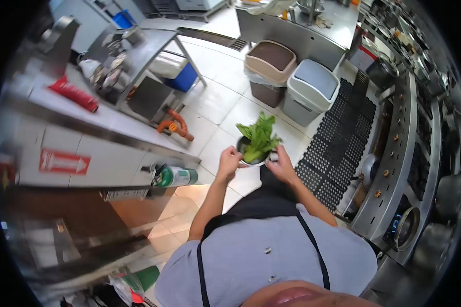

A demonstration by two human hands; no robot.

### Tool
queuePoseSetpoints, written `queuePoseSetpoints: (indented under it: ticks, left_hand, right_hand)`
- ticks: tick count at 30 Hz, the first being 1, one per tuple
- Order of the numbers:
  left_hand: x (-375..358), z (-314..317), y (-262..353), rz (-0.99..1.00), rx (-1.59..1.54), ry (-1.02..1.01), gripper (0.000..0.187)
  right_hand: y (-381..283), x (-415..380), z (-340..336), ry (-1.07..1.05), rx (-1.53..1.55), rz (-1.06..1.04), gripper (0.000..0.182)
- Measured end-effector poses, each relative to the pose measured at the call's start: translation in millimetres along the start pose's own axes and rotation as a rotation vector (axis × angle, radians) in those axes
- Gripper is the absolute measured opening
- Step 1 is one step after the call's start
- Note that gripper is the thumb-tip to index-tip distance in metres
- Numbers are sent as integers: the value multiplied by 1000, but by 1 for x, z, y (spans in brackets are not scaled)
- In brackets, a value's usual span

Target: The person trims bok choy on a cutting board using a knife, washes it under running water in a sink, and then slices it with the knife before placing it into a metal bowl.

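The leafy greens (pixel 260 137) are already in the metal bowl (pixel 254 164), leaves poking up past the rim, and it's all held in the air over the floor. The left hand (pixel 229 161) pinches one side of the rim; the right hand (pixel 281 165) has the other side nipped in its fingers. Filled and lifted, then, I'd judge, but not set down on any worktop. Ahead of the grip stand a brown-lidded bin (pixel 272 55) and a grey-lidded bin (pixel 316 79); off to its right lies a black mat (pixel 338 133). I can't tell what's beneath the leaves.
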State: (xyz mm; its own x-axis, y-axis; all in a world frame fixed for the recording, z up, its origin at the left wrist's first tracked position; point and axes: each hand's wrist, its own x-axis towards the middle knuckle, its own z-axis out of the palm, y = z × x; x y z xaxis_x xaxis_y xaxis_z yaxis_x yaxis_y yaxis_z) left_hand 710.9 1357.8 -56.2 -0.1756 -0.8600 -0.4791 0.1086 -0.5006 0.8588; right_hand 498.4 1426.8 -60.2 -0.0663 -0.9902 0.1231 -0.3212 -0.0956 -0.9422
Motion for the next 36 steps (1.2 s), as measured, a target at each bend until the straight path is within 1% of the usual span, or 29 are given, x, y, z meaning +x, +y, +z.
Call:
queuePoseSetpoints:
  ticks: [1, 2, 3, 4, 5, 6, 7, 8, 10, 11, 12, 14, 15, 16, 18, 19, 21, 22, 23, 24, 25, 26, 28, 29, 30, 32, 33, 34, 36]
  left_hand:
    - [36, -5, 7, 43, 105, 27, 21]
    - [86, -23, -5, 140, 314, 42, 20]
    - [82, -6, 52, 120, 539, 74, 19]
    - [128, -29, 40, 164, 543, 21, 17]
    - [140, -16, 74, 107, 159, 35, 21]
    - [150, -12, 109, 63, 62, -4, 21]
    - [175, -18, 130, 44, 93, -20, 21]
    - [200, -24, 146, 47, 129, -8, 21]
    - [248, -32, 174, 30, 139, -19, 20]
    - [271, -36, 190, 40, 160, -10, 21]
    - [300, -43, 208, 38, 147, 3, 21]
    - [358, -57, 240, 64, 360, -119, 20]
    - [391, -62, 250, 29, 396, -124, 22]
    - [417, -67, 261, 19, 397, -143, 22]
    - [474, -74, 295, 28, 319, -180, 24]
    - [501, -80, 313, 34, 280, -211, 24]
    - [554, -81, 358, 46, 331, -261, 24]
    - [576, -80, 376, 50, 369, -287, 24]
    - [606, -78, 391, 41, 314, -329, 24]
    - [623, -73, 411, 50, 331, -340, 23]
    - [644, -67, 430, 54, 354, -377, 23]
    - [666, -61, 447, 57, 380, -416, 23]
    - [708, -48, 469, 58, 391, -455, 24]
    - [730, -42, 479, 66, 378, -463, 26]
    - [749, -37, 489, 74, 395, -489, 26]
    - [787, -31, 508, 75, 401, -481, 25]
    - [809, -31, 517, 65, 393, -480, 24]
    - [828, -30, 527, 48, 362, -475, 21]
    - [867, -32, 550, 53, 408, -454, 21]
  right_hand:
    - [36, 41, 9, -21, 167, 117, 60]
    - [26, 80, 10, 28, 335, 178, 62]
    - [36, 122, 10, 27, 161, 61, 63]
    - [37, 158, 16, -6, 535, 259, 66]
    - [35, 201, 19, 18, 469, 136, 68]
    - [40, 241, 27, 26, 515, 166, 68]
    - [25, 279, 28, -28, 642, 212, 71]
    - [26, 317, 29, -48, 633, 228, 71]
    - [40, 402, 23, -547, 629, 229, 75]
    - [33, 437, 23, -651, 555, 223, 81]
    - [31, 474, 33, -668, 550, 227, 81]
    - [30, 540, 54, -629, 435, 48, 81]
    - [26, 572, 60, -638, 293, 56, 81]
    - [21, 600, 66, -607, 223, 51, 77]
    - [19, 648, 70, -415, 137, -39, 74]
    - [17, 664, 71, -393, 135, -26, 74]
    - [7, 703, 64, -131, 228, 50, 64]
    - [12, 724, 61, -108, 224, 56, 64]
    - [20, 740, 60, 8, 394, 64, 59]
    - [22, 756, 59, 130, 563, 60, 54]
    - [24, 773, 56, 184, 681, 97, 51]
    - [24, 792, 52, 222, 682, 90, 51]
    - [26, 824, 45, 334, 830, 96, 53]
    - [32, 841, 40, 336, 795, 103, 61]
    - [36, 856, 35, 364, 795, 88, 61]
    - [46, 893, 27, 342, 644, 78, 75]
    - [47, 913, 31, 431, 528, 42, 84]
    - [45, 927, 30, 449, 468, 143, 82]
    - [57, 956, 32, 561, 240, 249, 73]
